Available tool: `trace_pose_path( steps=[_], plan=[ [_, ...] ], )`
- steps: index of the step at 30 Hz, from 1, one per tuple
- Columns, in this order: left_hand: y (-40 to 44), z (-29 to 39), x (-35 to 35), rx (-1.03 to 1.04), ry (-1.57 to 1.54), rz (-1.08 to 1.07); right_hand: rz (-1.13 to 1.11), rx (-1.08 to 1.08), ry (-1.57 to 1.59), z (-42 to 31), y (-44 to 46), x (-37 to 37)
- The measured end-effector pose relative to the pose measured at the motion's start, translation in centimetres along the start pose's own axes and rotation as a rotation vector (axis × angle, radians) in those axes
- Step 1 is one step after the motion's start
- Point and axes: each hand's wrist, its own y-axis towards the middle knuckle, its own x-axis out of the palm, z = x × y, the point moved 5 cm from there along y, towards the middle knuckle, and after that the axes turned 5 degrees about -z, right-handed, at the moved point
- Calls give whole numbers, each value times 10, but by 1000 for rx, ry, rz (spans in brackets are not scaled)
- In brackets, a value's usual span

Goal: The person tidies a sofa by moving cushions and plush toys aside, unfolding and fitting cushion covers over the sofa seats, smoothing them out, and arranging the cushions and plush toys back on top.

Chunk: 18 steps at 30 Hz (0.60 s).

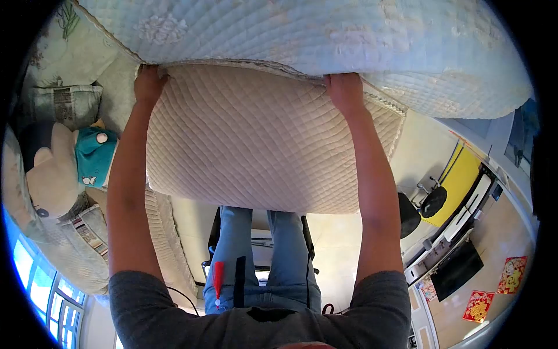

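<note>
A large quilted cover [302, 35] with a pale blue floral face is spread across the top of the head view. Its trimmed edge runs between my two hands. Below that edge hangs a beige quilted panel [256, 139]; whether it is the underside of the same cover or a second layer, I cannot tell. My left hand [150, 85] is closed on the edge at the left, fingers partly hidden by the fabric. Both arms reach straight forward, and my right hand [345, 92] is closed on the same edge farther right, its fingertips tucked out of sight.
At left, a sofa holds a plush toy [58, 171] in a teal top and a patterned cushion [67, 106]. Behind my legs is a dark-framed seat [212, 238]. To the right are a yellow panel [453, 180], a black screen [458, 271] and red wall decorations [479, 306].
</note>
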Motion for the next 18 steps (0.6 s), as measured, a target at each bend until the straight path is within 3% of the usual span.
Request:
trace_pose_path(
  steps=[5,7,8,10,12,14,15,18],
  plan=[
    [-4,13,-13,-66,-18,-47,-91,35,33,-29,7,-31],
    [-5,8,-5,-61,10,4,-352,24,13,-59,-6,-25],
    [-5,9,-6,-59,8,1,-356,26,13,-65,-12,-23],
    [-5,11,-8,-39,13,-14,38,-310,109,-87,-25,-34],
    [-5,8,-4,-52,-12,-3,20,-260,65,-70,-15,-21],
    [-7,4,-1,-67,-33,8,49,-46,-115,-27,-13,-11],
    [-7,4,-3,-31,-32,52,-149,26,-99,-15,-16,-2],
    [-7,1,-10,9,-22,50,-139,125,-117,18,-42,22]
  ],
)
